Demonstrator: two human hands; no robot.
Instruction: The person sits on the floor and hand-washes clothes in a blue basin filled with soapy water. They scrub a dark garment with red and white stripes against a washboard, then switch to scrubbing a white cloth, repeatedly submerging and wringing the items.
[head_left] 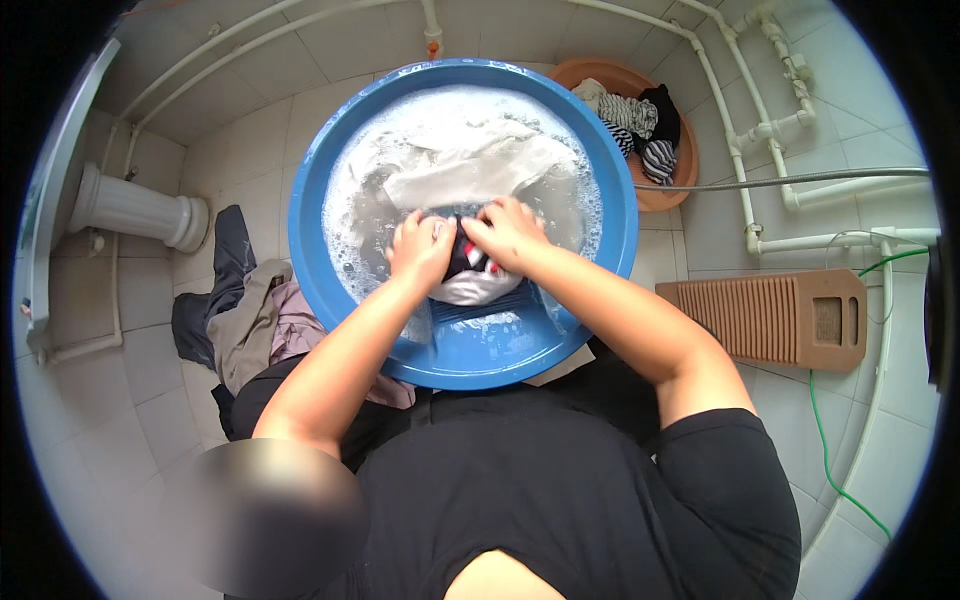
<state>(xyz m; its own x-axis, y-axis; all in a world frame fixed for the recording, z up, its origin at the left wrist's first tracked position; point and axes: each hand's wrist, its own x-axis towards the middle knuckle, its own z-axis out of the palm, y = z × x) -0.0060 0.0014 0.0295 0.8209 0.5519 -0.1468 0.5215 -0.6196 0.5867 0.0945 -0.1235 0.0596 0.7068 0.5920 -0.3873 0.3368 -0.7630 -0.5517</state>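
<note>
Both hands work in the middle of a wide blue basin (612, 215) full of sudsy water. The left hand (420, 250) and the right hand (507, 230) sit side by side, each closed tight on a bunched dark garment (468, 262) with white and red patches, held just above the near part of the water. A pale cloth (470, 165) floats in the foam on the far side.

Left of the basin a heap of dry clothes (250, 315) lies on the tiled floor (880, 440), near a white pedestal (135, 208). To the far right a brown tub (688, 165) holds striped laundry (630, 118), and a ribbed washboard (765, 318) lies flat on the right.

The basin looks tilted toward the person (its near rim rests close to the lap), so hard rubbing could slop suds over that edge. The dark fabric might also bleed onto the pale cloth sharing the water, and wet tiles would turn slippery.
</note>
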